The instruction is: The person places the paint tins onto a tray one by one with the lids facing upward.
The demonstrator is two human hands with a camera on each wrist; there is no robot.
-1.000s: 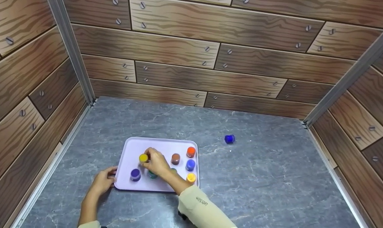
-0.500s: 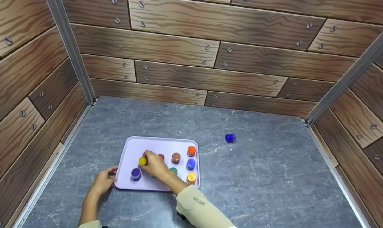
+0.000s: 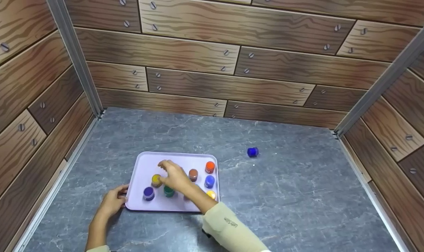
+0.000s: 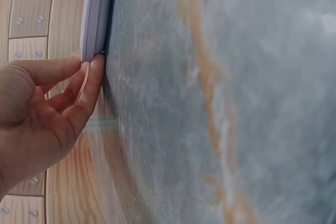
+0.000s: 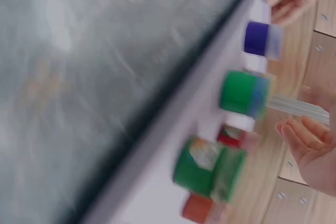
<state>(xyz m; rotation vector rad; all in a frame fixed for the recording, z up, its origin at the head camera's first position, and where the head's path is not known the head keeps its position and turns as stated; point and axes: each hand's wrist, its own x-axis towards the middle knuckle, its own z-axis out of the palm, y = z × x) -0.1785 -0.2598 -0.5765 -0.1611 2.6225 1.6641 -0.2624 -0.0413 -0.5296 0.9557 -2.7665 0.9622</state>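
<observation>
My left hand (image 3: 112,201) pinches the near-left corner of a lilac tray (image 3: 147,161); in the left wrist view thumb and fingers hold the tray's rim (image 4: 94,24). My right hand (image 3: 176,179) is over the tray, thumb and fingers spread apart and holding nothing. Just left of its thumb a yellow paint jar (image 3: 155,180) stands on the tray. Nearby are a purple jar (image 3: 148,193) and a green jar (image 3: 168,191). The right wrist view, blurred, shows the right hand (image 5: 312,148) with loose fingers beyond another green jar (image 5: 210,169). A red jar (image 5: 231,136) is partly hidden there.
Toward the tray's right side stand a brown jar (image 3: 193,174), an orange-red jar (image 3: 210,167), a blue jar (image 3: 209,181) and a yellow-orange jar (image 3: 211,194). A dark blue jar (image 3: 252,152) lies on the grey tabletop (image 3: 296,182). Wood-patterned walls (image 3: 197,77) surround it.
The right hand moved the yellow jar slightly nearer, let go of it, and has spread its fingers and drawn back to the right. The left hand stays at the tray's corner.
</observation>
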